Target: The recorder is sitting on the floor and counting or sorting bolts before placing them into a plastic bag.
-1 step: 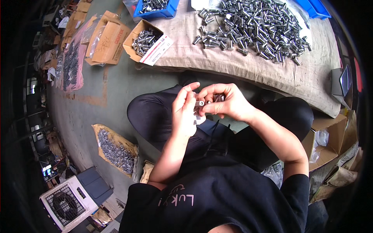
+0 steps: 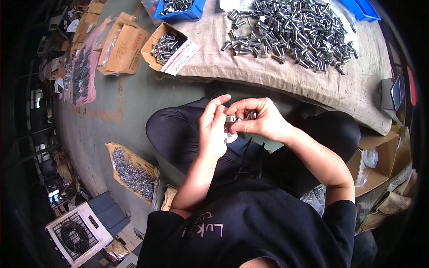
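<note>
Right hand point(image 2: 267, 122) dipped slightly toward 6 o'clock, half-curled round dark metal parts point(image 2: 252, 115), at 3 o'clock from left hand point(image 2: 211, 130), part-closed on a small metal cylinder point(image 2: 230, 119).

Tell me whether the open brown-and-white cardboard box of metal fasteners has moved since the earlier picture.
No; the cardboard box keeps its place by the wrinkled beige cloth's left end, shifted neither way.

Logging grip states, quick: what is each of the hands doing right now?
Left hand: closed on a small silvery metal cylinder with a hollow end.
Right hand: closed around small shiny metal pieces; count unclear.
</note>
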Available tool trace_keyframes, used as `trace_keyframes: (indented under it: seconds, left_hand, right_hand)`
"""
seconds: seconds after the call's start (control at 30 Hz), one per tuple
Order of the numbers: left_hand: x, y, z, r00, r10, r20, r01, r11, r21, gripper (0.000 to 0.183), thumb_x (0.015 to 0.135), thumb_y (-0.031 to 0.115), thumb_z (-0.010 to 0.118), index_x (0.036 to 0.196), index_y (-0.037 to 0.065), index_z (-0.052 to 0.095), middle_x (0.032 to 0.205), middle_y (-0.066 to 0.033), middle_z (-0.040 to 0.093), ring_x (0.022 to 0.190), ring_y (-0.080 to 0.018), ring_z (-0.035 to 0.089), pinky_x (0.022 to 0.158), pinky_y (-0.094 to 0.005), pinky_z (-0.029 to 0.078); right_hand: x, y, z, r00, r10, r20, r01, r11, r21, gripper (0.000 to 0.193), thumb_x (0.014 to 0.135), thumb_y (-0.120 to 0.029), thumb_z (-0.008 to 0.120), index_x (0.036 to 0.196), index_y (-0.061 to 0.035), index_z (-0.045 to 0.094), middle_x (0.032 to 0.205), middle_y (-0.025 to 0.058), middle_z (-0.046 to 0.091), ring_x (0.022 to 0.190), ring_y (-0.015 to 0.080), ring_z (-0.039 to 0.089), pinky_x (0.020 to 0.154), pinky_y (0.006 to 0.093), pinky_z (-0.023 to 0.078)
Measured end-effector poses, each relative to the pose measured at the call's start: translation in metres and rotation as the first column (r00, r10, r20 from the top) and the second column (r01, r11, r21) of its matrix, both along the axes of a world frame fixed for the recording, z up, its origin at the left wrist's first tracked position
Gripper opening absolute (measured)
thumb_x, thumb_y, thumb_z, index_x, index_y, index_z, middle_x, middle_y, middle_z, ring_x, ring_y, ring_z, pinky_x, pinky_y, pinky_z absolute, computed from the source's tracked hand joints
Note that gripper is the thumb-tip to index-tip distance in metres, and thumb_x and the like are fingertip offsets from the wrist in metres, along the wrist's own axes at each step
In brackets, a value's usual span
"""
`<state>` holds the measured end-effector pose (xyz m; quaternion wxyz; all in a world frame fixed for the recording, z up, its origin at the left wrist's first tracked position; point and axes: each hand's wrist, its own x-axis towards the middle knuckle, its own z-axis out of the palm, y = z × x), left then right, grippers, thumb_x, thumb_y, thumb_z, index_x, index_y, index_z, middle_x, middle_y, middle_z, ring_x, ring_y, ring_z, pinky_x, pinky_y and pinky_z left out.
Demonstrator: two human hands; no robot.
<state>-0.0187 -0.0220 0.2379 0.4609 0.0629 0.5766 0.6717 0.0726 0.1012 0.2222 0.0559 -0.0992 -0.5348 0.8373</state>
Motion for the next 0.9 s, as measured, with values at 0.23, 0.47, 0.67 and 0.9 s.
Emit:
trace_keyframes:
  seconds: [0.23, 0.47, 0.67, 0.9]
  left_hand:
    - [-0.006, -0.001, -0.009, 0.849, 0.004, 0.528, -0.036, 0.998, 0.052, 0.036, 0.092, 0.031, 0.040, 0.110, 0.001, 0.049, 0.077, -0.0044, 0.050, 0.055, -0.0076, 0.041, 0.039, -0.0179, 0.031]
    - [-0.019, -0.006, -0.026, 0.506, 0.002, 0.863, -0.234, 0.963, 0.135, 0.034, 0.091, 0.027, 0.043, 0.101, -0.005, 0.052, 0.087, -0.0125, 0.052, 0.078, -0.0206, 0.051, 0.062, -0.0283, 0.044]
    - [-0.015, -0.010, -0.026, 0.763, 0.025, 0.646, -0.197, 0.961, 0.194, 0.037, 0.094, 0.030, 0.037, 0.108, -0.003, 0.047, 0.095, -0.0157, 0.055, 0.087, -0.0231, 0.054, 0.075, -0.0326, 0.046]
    - [-0.011, -0.009, -0.026, 0.826, 0.162, 0.539, -0.254, 0.962, 0.102, 0.042, 0.093, 0.036, 0.032, 0.107, 0.000, 0.049, 0.102, -0.0130, 0.054, 0.093, -0.0210, 0.053, 0.081, -0.0316, 0.045]
  right_hand:
    - [0.000, 0.008, -0.007, 0.983, -0.133, 0.124, 0.157, 0.966, -0.207, 0.018, 0.077, -0.011, 0.062, 0.090, 0.0016, 0.061, 0.070, 0.0069, 0.061, 0.055, 0.0098, 0.054, 0.045, 0.0220, 0.044]
    - [0.004, 0.023, -0.016, 0.999, -0.051, 0.015, 0.044, 0.642, -0.765, 0.026, 0.079, -0.027, 0.057, 0.094, -0.0057, 0.055, 0.086, 0.0119, 0.056, 0.076, 0.0226, 0.056, 0.043, 0.0276, 0.046]
    - [0.003, 0.021, -0.026, 0.999, -0.007, 0.045, 0.039, 0.661, -0.749, 0.013, 0.078, -0.011, 0.061, 0.090, -0.0048, 0.058, 0.076, 0.0110, 0.058, 0.061, 0.0180, 0.055, 0.038, 0.0208, 0.040]
    - [0.002, 0.001, -0.006, 0.997, -0.062, 0.042, 0.062, 0.998, 0.016, 0.015, 0.074, -0.003, 0.062, 0.089, -0.0053, 0.064, 0.068, -0.0022, 0.057, 0.060, 0.0042, 0.051, 0.053, 0.0178, 0.039]
